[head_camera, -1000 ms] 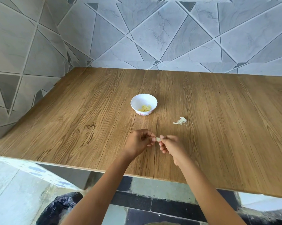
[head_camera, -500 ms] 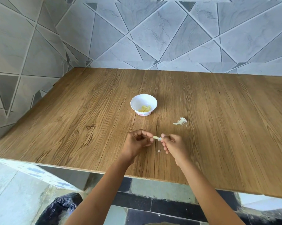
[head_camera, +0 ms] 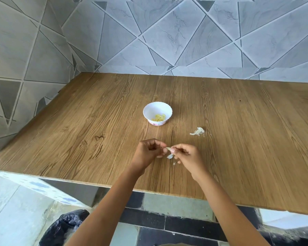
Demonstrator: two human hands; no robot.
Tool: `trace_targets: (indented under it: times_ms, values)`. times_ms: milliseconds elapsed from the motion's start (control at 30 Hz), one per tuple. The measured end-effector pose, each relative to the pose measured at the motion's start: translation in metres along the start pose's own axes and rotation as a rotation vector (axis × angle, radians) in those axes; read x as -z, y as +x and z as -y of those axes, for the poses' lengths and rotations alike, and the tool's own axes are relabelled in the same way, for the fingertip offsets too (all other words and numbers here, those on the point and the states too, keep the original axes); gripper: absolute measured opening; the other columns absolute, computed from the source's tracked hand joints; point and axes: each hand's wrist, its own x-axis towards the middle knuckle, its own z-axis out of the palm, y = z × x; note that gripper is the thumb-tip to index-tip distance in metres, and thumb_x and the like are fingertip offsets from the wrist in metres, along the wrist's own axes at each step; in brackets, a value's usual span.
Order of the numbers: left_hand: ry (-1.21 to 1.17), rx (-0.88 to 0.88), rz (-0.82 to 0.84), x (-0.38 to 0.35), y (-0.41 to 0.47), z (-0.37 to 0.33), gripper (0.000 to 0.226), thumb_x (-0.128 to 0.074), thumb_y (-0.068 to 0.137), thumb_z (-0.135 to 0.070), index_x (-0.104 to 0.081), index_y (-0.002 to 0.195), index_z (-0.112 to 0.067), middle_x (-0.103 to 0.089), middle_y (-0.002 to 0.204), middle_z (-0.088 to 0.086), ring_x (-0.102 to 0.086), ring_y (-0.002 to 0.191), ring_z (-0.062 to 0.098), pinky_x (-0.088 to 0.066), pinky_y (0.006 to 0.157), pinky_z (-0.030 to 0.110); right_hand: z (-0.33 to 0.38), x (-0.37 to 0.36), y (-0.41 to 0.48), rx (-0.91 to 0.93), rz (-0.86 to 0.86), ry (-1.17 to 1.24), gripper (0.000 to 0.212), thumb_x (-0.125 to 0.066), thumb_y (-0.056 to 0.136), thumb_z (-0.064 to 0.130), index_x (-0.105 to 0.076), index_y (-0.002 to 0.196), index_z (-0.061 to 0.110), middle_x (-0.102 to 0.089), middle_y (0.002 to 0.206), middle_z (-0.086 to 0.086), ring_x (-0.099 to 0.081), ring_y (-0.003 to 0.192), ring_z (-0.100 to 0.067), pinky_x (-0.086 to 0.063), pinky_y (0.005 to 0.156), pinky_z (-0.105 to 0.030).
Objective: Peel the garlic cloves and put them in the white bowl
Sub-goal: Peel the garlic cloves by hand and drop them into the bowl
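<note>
Both hands are over the table, near its front edge. Left hand, fingers curled, pinches one end of the clove; right hand pinches the other end. A strip of skin hangs from it, half off.

Risks:
- Clove is tiny and likely slick once bare. A hard tug could pop it out of the pinch, and this near the edge it could hit the floor.
- Skin looks thin and papery, so it will probably tear into bits rather than one sheet, leaving patches. One flake is already on the table.
- Bowl is well ahead, so the carry adds drop risk.

Materials:
- Bowl: white, scalloped rim, red print at the base, holding pale-yellow peeled cloves.
- Peel pile: white, curled.
- Table: smooth wood-grain.
</note>
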Motion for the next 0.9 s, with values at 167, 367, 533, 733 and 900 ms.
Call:
trace_targets:
  times_ms: [167,367,533,733,900]
  values:
    - [0.085,0.085,0.039,-0.001,0.002,-0.002,0.004,-0.064,0.087,-0.006,-0.067,0.087,-0.002,-0.067,0.076,0.008,-0.065,0.070,0.012,-0.054,0.066,0.019,-0.002,0.000,-0.001,0.030,0.034,-0.091,0.016,-0.058,0.092,0.012,-0.062,0.080,0.023,-0.060,0.071,0.009,-0.052,0.061,0.001,-0.043,0.056,-0.014]
    - [-0.318,0.308,0.104,0.000,0.003,-0.010,0.009,-0.059,0.090,-0.006,-0.065,0.092,-0.001,-0.070,0.077,0.007,-0.069,0.069,0.012,-0.056,0.065,0.019,0.000,-0.004,-0.003,-0.074,0.008,0.180,0.011,-0.057,0.092,0.011,-0.064,0.087,0.016,-0.062,0.073,0.002,-0.057,0.061,-0.005,-0.049,0.058,-0.017]
    - [-0.206,0.255,0.032,0.002,0.006,-0.008,0.009,-0.057,0.092,-0.005,-0.065,0.088,-0.004,-0.067,0.076,0.006,-0.066,0.069,0.011,-0.056,0.065,0.019,0.006,-0.001,-0.003,-0.239,-0.010,0.445,0.008,-0.058,0.090,0.005,-0.065,0.086,0.004,-0.062,0.071,-0.004,-0.056,0.059,-0.009,-0.052,0.058,-0.017]
    - [0.581,-0.079,-0.107,-0.001,0.005,-0.003,0.010,-0.066,0.087,-0.014,-0.074,0.086,-0.009,-0.071,0.078,0.005,-0.062,0.068,0.015,-0.050,0.072,0.027,0.006,0.000,0.000,-0.214,-0.081,0.355,0.006,-0.066,0.086,0.009,-0.066,0.081,0.006,-0.064,0.069,-0.005,-0.057,0.056,-0.007,-0.051,0.057,-0.016]
    - [0.496,-0.093,-0.137,-0.004,0.006,-0.008,0.005,-0.072,0.080,-0.006,-0.073,0.079,-0.011,-0.070,0.071,0.001,-0.063,0.060,0.010,-0.055,0.069,0.027,0.006,-0.001,0.003,-0.227,-0.093,0.346,0.007,-0.067,0.085,0.011,-0.066,0.081,0.006,-0.064,0.070,-0.006,-0.058,0.055,-0.006,-0.051,0.056,-0.016]
